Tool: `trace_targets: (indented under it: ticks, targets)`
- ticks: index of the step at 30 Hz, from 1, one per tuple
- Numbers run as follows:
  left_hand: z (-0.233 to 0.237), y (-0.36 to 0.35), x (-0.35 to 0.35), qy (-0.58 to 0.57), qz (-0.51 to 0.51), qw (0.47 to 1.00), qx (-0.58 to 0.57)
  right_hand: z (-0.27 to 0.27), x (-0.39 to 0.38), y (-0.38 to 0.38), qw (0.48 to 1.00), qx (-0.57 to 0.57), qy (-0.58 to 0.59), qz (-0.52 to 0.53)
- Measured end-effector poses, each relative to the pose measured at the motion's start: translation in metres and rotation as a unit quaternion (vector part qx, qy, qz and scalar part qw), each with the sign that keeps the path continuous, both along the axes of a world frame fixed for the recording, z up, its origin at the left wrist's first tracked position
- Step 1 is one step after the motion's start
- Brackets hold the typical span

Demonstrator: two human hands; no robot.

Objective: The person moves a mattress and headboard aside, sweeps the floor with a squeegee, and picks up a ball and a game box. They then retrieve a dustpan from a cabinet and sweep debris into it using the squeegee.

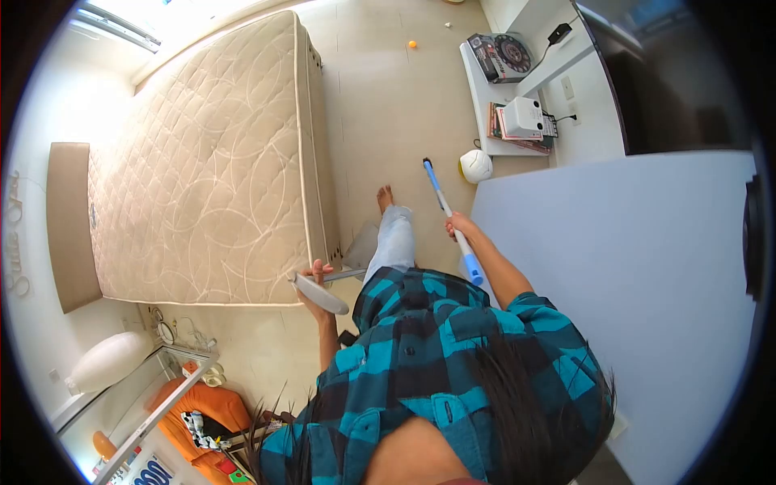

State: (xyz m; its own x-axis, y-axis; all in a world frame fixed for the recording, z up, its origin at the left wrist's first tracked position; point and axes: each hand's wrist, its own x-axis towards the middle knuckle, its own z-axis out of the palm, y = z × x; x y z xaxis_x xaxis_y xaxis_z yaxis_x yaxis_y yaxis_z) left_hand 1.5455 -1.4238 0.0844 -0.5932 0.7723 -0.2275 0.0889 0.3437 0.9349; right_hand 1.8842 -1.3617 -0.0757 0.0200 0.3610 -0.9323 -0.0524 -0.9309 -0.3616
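My right hand (459, 227) is closed around a blue-and-white pole (441, 196). The pole slants away from me, its dark far end over the floor and its thick blue end close to my shirt. In my left hand (317, 283), near the bed's corner, is a rounded grey handle (322, 296). A thin metal rod (345, 275) runs from beside it toward my leg. Between the bed and my leg, a flat grey panel (361, 245) shows partly, shaped like a dustpan; my leg and clothes hide the rest.
A bare mattress (202, 178) fills the left. To the right stand a pale panel (598, 242) and a low white shelf (478, 93) with books and a boxed item. A white ball (477, 166) and a small orange ball (412, 44) rest on the floor.
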Motion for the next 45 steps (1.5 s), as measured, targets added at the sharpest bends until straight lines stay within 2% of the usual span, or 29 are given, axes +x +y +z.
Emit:
trace_targets:
  ticks: [4,7,10,12,16,17,23,27,29,33,34,35,36,38,40,41,42,43,44,45]
  targets:
    - [-0.008,0.089,0.014,-0.018,0.038,0.999,-0.031,0.026,0.016,0.064,0.999,-0.024,-0.005,0.047]
    - [-0.032,0.173,0.026,-0.082,0.047,0.996,0.000,0.030,0.032,0.112,0.998,0.014,0.016,0.063]
    - [-0.051,0.230,0.031,-0.103,0.036,0.994,0.027,0.020,0.051,0.155,0.999,0.037,0.026,0.019]
    - [-0.062,0.276,0.044,-0.104,0.029,0.994,0.029,0.019,0.066,0.189,0.996,0.068,-0.013,0.064]
    - [-0.076,0.365,0.075,-0.010,0.004,1.000,0.006,0.017,0.102,0.272,0.981,0.094,-0.076,0.155]
    - [-0.081,0.375,0.082,-0.089,0.041,0.995,0.036,0.001,0.115,0.288,0.974,0.099,-0.090,0.180]
    - [-0.068,0.473,0.130,0.001,0.031,0.999,0.014,0.003,0.127,0.424,0.954,0.112,-0.135,0.241]
    - [-0.094,0.539,0.155,0.040,0.016,0.999,0.020,0.018,0.109,0.493,0.950,0.151,-0.093,0.258]
    - [-0.115,0.578,0.166,0.070,-0.029,0.997,-0.002,0.005,0.094,0.527,0.964,0.174,-0.017,0.199]
    - [-0.157,0.644,0.175,0.044,-0.116,0.991,0.047,-0.040,0.034,0.641,0.967,0.214,0.116,0.080]
    - [-0.161,0.662,0.179,0.043,-0.118,0.991,0.051,-0.050,0.017,0.673,0.963,0.200,0.169,0.063]
    - [-0.151,0.681,0.186,0.044,-0.117,0.991,0.049,-0.073,-0.005,0.703,0.954,0.198,0.227,-0.007]
    - [-0.144,0.699,0.194,0.044,-0.115,0.991,0.048,-0.078,-0.020,0.735,0.945,0.176,0.275,-0.023]
    - [-0.142,0.735,0.206,0.012,-0.154,0.980,0.122,-0.104,-0.068,0.777,0.929,0.147,0.311,-0.137]
    - [-0.153,0.750,0.199,-0.004,-0.235,0.966,0.105,-0.112,-0.115,0.807,0.931,0.043,0.287,-0.220]
    - [-0.165,0.762,0.189,-0.003,-0.292,0.954,0.065,-0.101,-0.121,0.812,0.943,0.037,0.271,-0.187]
    - [-0.181,0.777,0.185,0.052,-0.231,0.959,0.155,-0.126,-0.141,0.816,0.952,0.035,0.262,-0.155]
    - [-0.202,0.787,0.166,0.010,-0.164,0.961,0.222,-0.113,-0.125,0.815,0.950,0.048,0.305,-0.052]
    - [-0.222,0.794,0.150,0.063,-0.166,0.947,0.269,-0.139,-0.101,0.822,0.940,0.130,0.313,0.041]
    - [-0.234,0.795,0.132,0.076,-0.159,0.950,0.258,-0.168,-0.074,0.831,0.917,0.210,0.315,0.130]
